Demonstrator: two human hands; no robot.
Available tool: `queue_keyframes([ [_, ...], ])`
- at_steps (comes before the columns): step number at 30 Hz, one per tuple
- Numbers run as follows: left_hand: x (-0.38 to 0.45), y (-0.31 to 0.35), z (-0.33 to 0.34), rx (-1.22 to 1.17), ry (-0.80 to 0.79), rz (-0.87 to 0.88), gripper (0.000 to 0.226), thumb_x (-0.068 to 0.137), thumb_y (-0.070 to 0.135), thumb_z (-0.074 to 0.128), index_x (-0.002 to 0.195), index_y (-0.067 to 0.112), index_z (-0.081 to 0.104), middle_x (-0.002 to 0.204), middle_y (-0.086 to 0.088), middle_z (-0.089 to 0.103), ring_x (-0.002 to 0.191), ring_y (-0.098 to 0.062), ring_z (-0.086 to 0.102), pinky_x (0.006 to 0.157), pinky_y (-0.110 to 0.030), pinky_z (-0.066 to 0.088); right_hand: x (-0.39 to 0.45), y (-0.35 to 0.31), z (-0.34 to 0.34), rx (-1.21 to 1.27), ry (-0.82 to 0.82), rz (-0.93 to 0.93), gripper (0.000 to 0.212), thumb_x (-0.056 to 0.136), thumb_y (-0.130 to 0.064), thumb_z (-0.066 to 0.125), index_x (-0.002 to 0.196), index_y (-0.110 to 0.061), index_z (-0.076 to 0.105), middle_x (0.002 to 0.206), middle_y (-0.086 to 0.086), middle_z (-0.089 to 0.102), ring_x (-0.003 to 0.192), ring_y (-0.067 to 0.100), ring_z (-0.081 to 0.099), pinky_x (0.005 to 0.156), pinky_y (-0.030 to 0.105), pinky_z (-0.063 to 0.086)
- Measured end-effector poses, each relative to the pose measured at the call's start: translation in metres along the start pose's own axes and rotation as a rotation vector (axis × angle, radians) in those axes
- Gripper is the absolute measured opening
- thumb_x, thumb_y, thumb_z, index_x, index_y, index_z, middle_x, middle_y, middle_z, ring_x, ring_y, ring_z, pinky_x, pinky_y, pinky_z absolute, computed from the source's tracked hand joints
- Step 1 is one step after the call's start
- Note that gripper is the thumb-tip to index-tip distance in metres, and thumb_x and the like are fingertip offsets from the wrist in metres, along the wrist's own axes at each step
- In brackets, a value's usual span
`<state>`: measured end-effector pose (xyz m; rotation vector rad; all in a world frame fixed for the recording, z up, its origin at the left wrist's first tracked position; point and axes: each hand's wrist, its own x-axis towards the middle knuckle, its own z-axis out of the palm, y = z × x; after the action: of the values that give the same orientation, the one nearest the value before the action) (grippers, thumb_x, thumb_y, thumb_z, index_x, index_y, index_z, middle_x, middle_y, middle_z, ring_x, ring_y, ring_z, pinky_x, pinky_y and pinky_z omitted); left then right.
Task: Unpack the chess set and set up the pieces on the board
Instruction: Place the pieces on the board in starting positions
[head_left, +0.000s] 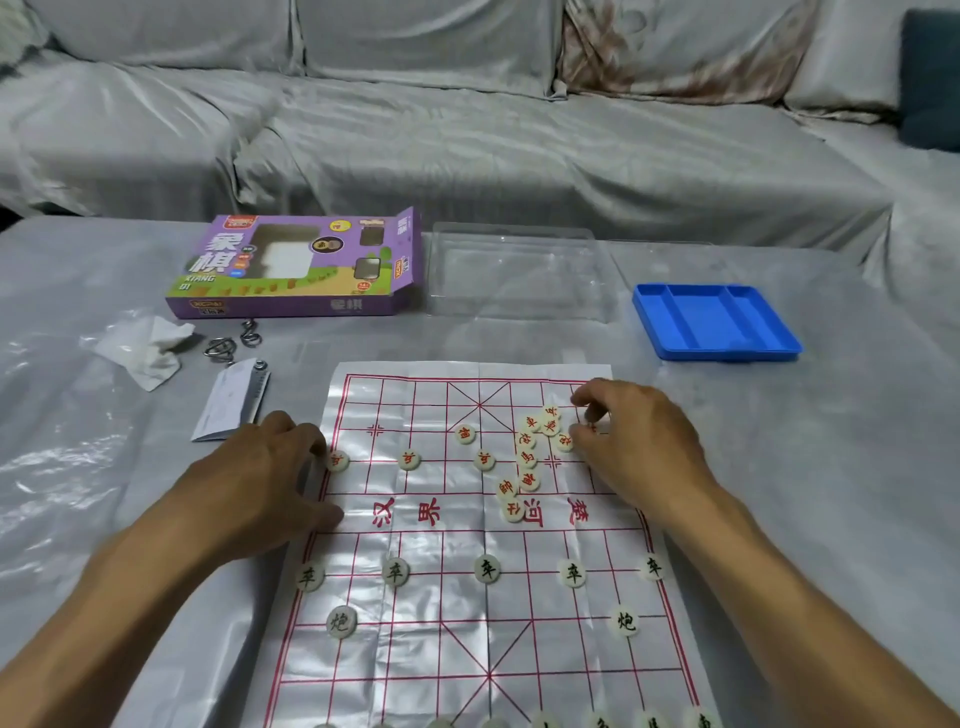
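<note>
A glossy paper chess board (447, 613) with red lines lies in front of me. Black-lettered round pieces (487, 568) stand in rows on its near half. Three red-lettered pieces sit in a row on the far half; the leftmost one (337, 460) is touched by the fingertips of my left hand (270, 478), whose thumb rests on the board. A loose cluster of red pieces (527, 460) lies at the far right. Beside the cluster, my right hand (639, 447) has its fingers curled and pinches a red piece (592, 427), mostly hidden.
A purple chess box (296, 270), a clear plastic lid (514, 275) and a blue tray (717, 322) stand beyond the board. At the left lie a crumpled tissue (145, 348), metal ring puzzles (228, 343) and a folded leaflet (234, 400). A covered sofa is behind.
</note>
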<state>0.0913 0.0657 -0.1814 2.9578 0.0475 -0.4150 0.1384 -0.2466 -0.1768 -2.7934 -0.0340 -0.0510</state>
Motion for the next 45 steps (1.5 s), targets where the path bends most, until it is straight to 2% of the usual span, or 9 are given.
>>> queue_keyframes([
  [6, -0.005, 0.001, 0.001, 0.001, 0.033, 0.009, 0.062, 0.074, 0.062, 0.066, 0.125, 0.033, 0.045, 0.120, 0.010, 0.044, 0.099, -0.012, 0.044, 0.081, -0.034, 0.051, -0.001, -0.013, 0.021, -0.082, -0.014, -0.084, 0.037, 0.095, -0.037, 0.058, 0.131, -0.028, 0.057, 0.128, -0.006, 0.060, 0.115, 0.018, 0.051, 0.092, 0.032, 0.046],
  [12, -0.006, 0.000, 0.001, -0.010, 0.040, 0.019, 0.063, 0.075, 0.062, 0.066, 0.126, 0.032, 0.045, 0.123, 0.009, 0.044, 0.101, -0.012, 0.044, 0.079, -0.034, 0.051, 0.004, -0.019, 0.025, -0.018, -0.010, -0.103, 0.023, 0.091, -0.026, 0.062, 0.114, -0.025, 0.066, 0.114, -0.006, 0.066, 0.107, 0.016, 0.054, 0.088, 0.033, 0.051],
  [21, -0.008, 0.001, 0.002, 0.007, 0.042, 0.023, 0.061, 0.078, 0.061, 0.063, 0.127, 0.031, 0.042, 0.125, 0.008, 0.043, 0.112, -0.014, 0.042, 0.079, -0.033, 0.048, 0.013, -0.018, 0.005, 0.080, 0.000, -0.090, 0.030, 0.089, -0.023, 0.067, 0.119, -0.025, 0.063, 0.116, -0.008, 0.064, 0.100, 0.010, 0.053, 0.088, 0.027, 0.048],
  [26, -0.009, 0.001, 0.001, 0.006, 0.046, 0.023, 0.061, 0.077, 0.060, 0.064, 0.126, 0.030, 0.044, 0.123, 0.008, 0.043, 0.110, -0.015, 0.041, 0.077, -0.033, 0.047, 0.018, -0.017, 0.001, 0.074, -0.125, -0.139, 0.030, 0.094, -0.019, 0.060, 0.123, -0.028, 0.061, 0.120, -0.011, 0.057, 0.100, 0.006, 0.051, 0.087, 0.022, 0.045],
  [29, -0.009, 0.002, 0.001, 0.004, 0.045, 0.024, 0.062, 0.077, 0.060, 0.064, 0.128, 0.030, 0.043, 0.125, 0.008, 0.043, 0.111, -0.014, 0.041, 0.080, -0.033, 0.048, 0.018, -0.016, -0.009, 0.047, -0.286, -0.156, 0.027, 0.095, -0.024, 0.061, 0.121, -0.028, 0.063, 0.113, -0.014, 0.055, 0.094, 0.004, 0.051, 0.080, 0.017, 0.040],
  [33, -0.010, 0.002, 0.000, 0.005, 0.043, 0.032, 0.062, 0.079, 0.060, 0.063, 0.129, 0.030, 0.042, 0.125, 0.008, 0.043, 0.112, -0.014, 0.041, 0.080, -0.031, 0.047, 0.013, -0.009, -0.024, 0.007, -0.451, -0.128, 0.020, 0.089, -0.027, 0.070, 0.108, -0.029, 0.067, 0.101, -0.017, 0.057, 0.083, 0.001, 0.054, 0.065, 0.009, 0.039],
  [38, -0.009, 0.003, -0.001, 0.002, 0.033, 0.025, 0.062, 0.078, 0.060, 0.065, 0.128, 0.030, 0.043, 0.127, 0.008, 0.043, 0.111, -0.014, 0.042, 0.081, -0.032, 0.048, 0.005, -0.008, -0.020, -0.048, -0.566, -0.123, 0.017, 0.085, -0.025, 0.074, 0.099, -0.032, 0.067, 0.094, -0.016, 0.060, 0.084, 0.007, 0.059, 0.069, 0.014, 0.048],
  [42, -0.008, 0.003, -0.001, 0.003, 0.029, 0.020, 0.062, 0.077, 0.060, 0.065, 0.127, 0.030, 0.044, 0.125, 0.007, 0.044, 0.110, -0.015, 0.042, 0.082, -0.034, 0.049, 0.004, -0.008, -0.015, -0.080, -0.584, -0.117, 0.018, 0.082, -0.024, 0.076, 0.096, -0.031, 0.067, 0.092, -0.015, 0.061, 0.083, 0.009, 0.061, 0.079, 0.022, 0.056],
  [45, -0.008, 0.002, -0.001, 0.000, 0.031, 0.019, 0.063, 0.076, 0.060, 0.066, 0.127, 0.030, 0.045, 0.125, 0.007, 0.044, 0.107, -0.014, 0.043, 0.081, -0.035, 0.050, 0.003, -0.009, -0.020, -0.042, -0.603, -0.109, 0.020, 0.081, -0.025, 0.077, 0.098, -0.030, 0.067, 0.090, -0.014, 0.061, 0.082, 0.009, 0.060, 0.072, 0.017, 0.050],
])
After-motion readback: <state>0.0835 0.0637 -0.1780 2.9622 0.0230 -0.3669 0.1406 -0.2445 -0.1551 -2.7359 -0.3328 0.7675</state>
